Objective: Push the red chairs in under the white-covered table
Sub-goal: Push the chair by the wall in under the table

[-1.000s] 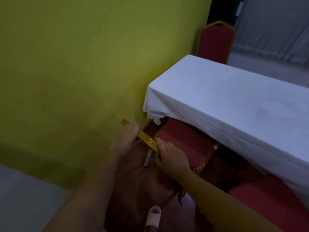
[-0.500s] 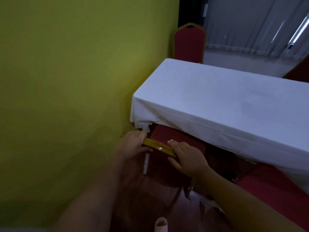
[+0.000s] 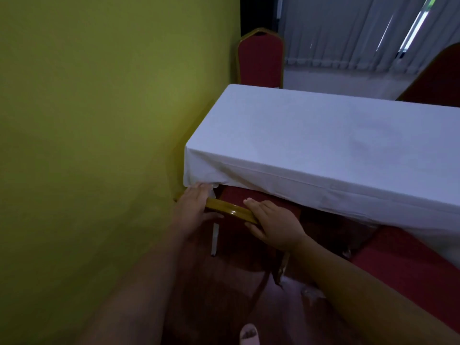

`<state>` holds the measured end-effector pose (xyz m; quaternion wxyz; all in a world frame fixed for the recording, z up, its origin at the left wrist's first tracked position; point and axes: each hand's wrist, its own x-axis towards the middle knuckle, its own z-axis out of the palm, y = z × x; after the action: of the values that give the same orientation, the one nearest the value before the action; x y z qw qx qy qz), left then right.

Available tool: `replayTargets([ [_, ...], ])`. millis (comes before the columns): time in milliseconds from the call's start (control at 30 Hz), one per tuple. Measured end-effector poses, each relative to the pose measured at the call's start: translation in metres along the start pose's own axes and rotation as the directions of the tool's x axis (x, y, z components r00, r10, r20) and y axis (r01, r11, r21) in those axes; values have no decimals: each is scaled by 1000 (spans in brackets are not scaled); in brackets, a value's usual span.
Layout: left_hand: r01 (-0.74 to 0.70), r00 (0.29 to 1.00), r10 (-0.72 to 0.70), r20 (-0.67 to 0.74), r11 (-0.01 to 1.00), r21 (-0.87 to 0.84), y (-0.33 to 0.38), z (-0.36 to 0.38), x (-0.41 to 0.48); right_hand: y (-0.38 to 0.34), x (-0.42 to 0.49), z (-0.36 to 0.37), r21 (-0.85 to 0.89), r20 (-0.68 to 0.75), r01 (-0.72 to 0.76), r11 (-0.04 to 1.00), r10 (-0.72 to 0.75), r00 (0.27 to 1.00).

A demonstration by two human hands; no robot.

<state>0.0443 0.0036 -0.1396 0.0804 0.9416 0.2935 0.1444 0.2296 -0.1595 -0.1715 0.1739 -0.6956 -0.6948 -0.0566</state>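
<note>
A red chair with a gold frame stands at the near left corner of the white-covered table (image 3: 323,145). Its gold top rail (image 3: 229,209) lies just below the hanging cloth edge, and only a strip of its red seat (image 3: 249,197) shows under the cloth. My left hand (image 3: 193,207) grips the left end of the rail, fingertips touching the cloth. My right hand (image 3: 273,226) grips the right end. A second red chair (image 3: 403,265) sits at the lower right, its seat partly under the cloth.
A yellow-green wall (image 3: 99,145) runs close along the left. Another red chair (image 3: 260,61) stands at the table's far end, and a chair back (image 3: 438,80) rises at the far right. Grey curtains hang behind. My slippered foot (image 3: 249,336) is on the wooden floor.
The chair has slid forward under the table; much less red seat shows now. Both hands kept hold of the rail and moved forward with it to the cloth edge.
</note>
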Motion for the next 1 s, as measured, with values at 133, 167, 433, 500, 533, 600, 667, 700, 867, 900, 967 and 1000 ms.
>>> replayTargets([
  [133, 16, 1000, -16, 6, 1000, -11, 11, 6, 12, 18, 2, -5, -37, 4, -24, 999, 24, 1000],
  [167, 19, 1000, -18, 22, 1000, -6, 10, 6, 14, 20, 3, -4, -39, 0, -37, 999, 37, 999],
  [433, 27, 999, -27, 40, 1000, 0, 3, 10, 18, 14, 8, -1, -44, 21, -100, 994, 101, 995],
  [500, 58, 997, -58, 50, 998, -11, 2, 14, 16, 14, 6, -1, -38, 26, -115, 993, 116, 993],
  [533, 77, 996, -76, 55, 997, -18, 3, 17, 15, 12, 4, -2, -36, 28, -129, 991, 130, 991],
  [600, 110, 993, -109, 51, 994, -28, 4, 21, 9, 9, 0, -3, -34, 27, -158, 987, 159, 987],
  [667, 133, 991, -132, 9, 990, -44, 8, 26, 1, 6, -1, -5, -30, 37, -172, 985, 173, 984],
  [700, 149, 988, -150, -20, 988, -52, 13, 28, -5, 6, -2, -6, -27, 49, -171, 985, 172, 984],
  [867, 213, 965, -220, -142, 975, -63, 52, 37, -30, 20, -29, -12, -45, 131, -184, 982, 188, 973],
  [900, 203, 966, -209, -153, 978, -58, 59, 36, -31, 26, -39, -14, -62, 144, -187, 980, 194, 970],
  [967, 155, 978, -156, -138, 988, -15, 76, 33, -29, 41, -64, -22, -87, 183, -193, 977, 207, 961],
  [1000, 116, 986, -115, -118, 993, 9, 86, 31, -26, 50, -79, -27, -100, 196, -202, 974, 219, 956],
])
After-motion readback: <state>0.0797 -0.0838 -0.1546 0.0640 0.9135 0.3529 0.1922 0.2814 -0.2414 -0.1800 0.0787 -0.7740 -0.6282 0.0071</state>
